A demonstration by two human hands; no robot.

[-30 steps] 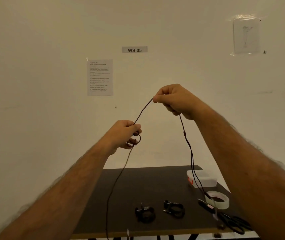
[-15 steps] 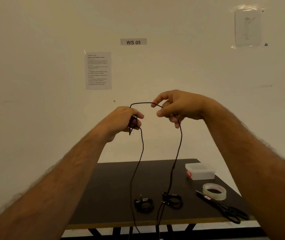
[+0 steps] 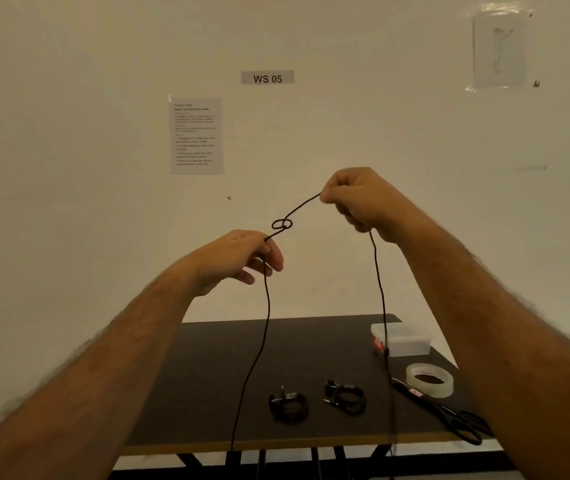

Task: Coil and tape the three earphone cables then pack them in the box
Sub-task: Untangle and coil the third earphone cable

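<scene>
Scissors (image 3: 450,414) lie beside tape (image 3: 429,380) near box (image 3: 402,339).

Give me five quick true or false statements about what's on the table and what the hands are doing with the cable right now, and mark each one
1. Both hands hold one dark cable up above the table. True.
2. A small loop sits in the cable between the left hand and the right hand. True.
3. Three coiled cables already lie on the table. False: only two do, a left coil and a right coil.
4. The tape roll stands on top of the plastic box. False: it lies on the table, nearer than the box.
5. The scissors lie on the table's right side. True.
</scene>
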